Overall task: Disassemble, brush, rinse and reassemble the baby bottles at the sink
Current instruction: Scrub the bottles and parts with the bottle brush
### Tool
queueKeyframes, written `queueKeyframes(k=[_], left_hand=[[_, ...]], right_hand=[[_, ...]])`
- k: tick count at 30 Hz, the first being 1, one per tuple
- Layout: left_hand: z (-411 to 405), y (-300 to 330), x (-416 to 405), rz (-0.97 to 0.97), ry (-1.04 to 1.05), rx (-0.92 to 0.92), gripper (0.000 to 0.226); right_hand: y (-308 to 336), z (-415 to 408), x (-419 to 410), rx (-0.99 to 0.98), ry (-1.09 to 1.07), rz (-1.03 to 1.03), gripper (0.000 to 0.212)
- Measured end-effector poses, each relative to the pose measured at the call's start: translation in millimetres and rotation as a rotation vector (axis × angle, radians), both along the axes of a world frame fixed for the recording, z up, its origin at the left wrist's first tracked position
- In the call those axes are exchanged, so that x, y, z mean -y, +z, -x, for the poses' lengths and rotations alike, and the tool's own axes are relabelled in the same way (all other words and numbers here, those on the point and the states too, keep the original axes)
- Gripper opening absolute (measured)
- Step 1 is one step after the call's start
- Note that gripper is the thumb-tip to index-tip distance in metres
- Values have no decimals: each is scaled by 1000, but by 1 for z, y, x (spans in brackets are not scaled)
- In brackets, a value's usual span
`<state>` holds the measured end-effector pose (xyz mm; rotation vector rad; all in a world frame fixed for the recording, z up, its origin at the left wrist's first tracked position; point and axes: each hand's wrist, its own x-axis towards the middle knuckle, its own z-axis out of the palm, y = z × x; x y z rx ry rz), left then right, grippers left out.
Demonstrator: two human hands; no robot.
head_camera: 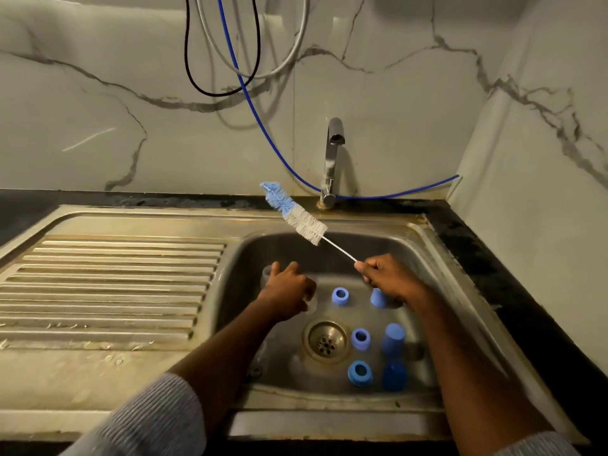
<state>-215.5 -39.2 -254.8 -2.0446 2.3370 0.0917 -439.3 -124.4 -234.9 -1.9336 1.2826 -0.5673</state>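
My right hand [388, 276] grips the wire handle of a bottle brush [296, 215], whose blue and white bristles point up and left over the sink's back rim. Down in the basin, my left hand [288, 289] curls round a clear bottle [267, 274] that lies against the left wall; most of the bottle is hidden by my fingers. On the basin floor stand three blue collar rings [340, 296], [361, 339], [359, 373] and several blue caps [393, 339], [394, 375], [377, 297]. Another clear piece [311, 304] shows just under my left hand.
The steel sink [424, 258] has a drain [325, 340] in the middle of its floor and a ribbed drainboard [108, 284] to the left. A chrome tap [332, 159] stands behind, not running. A blue hose [263, 126] and other cables hang on the marble wall.
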Motion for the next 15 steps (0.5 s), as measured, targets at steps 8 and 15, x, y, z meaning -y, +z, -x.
queueKeyframes(k=[8, 15], left_hand=[[16, -16, 8, -205, -265, 401, 30], [24, -29, 8, -243, -388, 506, 31]], right_hand=[[-1, 4, 9, -32, -4, 8, 47], [0, 2, 10, -47, 15, -2, 45]])
